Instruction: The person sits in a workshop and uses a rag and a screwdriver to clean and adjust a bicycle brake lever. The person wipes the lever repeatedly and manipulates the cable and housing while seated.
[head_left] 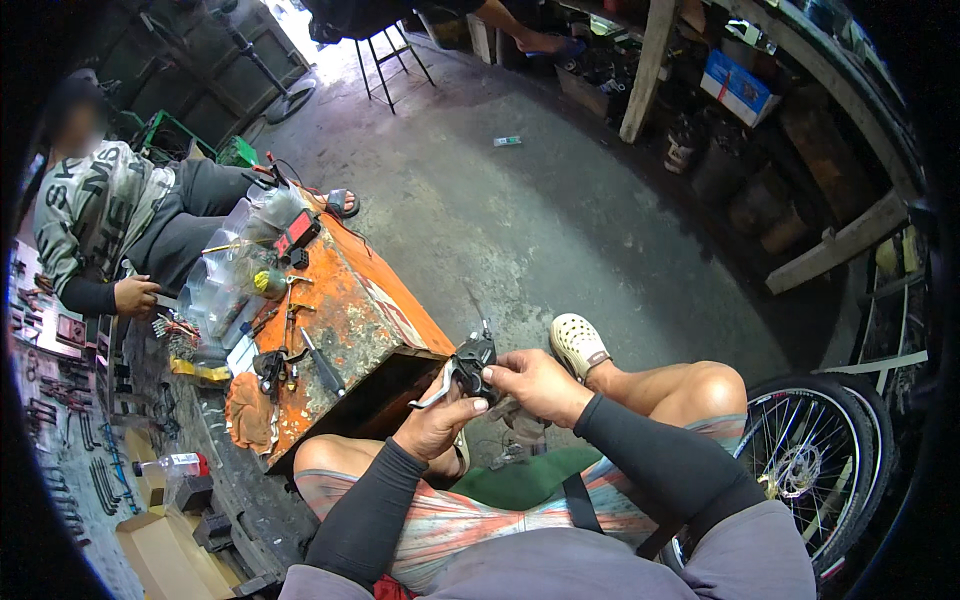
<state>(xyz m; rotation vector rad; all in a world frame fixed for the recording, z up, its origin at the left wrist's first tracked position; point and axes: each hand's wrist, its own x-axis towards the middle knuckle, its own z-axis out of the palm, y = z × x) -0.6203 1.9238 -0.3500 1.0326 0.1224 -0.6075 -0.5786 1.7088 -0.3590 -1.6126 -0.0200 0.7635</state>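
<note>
Black mechanical part [474, 362] with silver lever [434, 391]: held just beside a corner of the orange table [378, 345]. The lever side is gripped by the left hand [436, 430]; the body is pinched by the right hand [540, 386]. On the table are laid: one screwdriver [323, 363], one orange cloth [250, 413], one red-and-black device [297, 233].

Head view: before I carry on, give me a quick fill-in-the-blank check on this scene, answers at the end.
Of the left hand and the right hand, ____ have a grip on the dark part.
The orange box bearing a screwdriver stands to the person's ____, opposite the bicycle wheels.
The carton at upper right is white and ____.
Missing words: both; left; blue.
</note>
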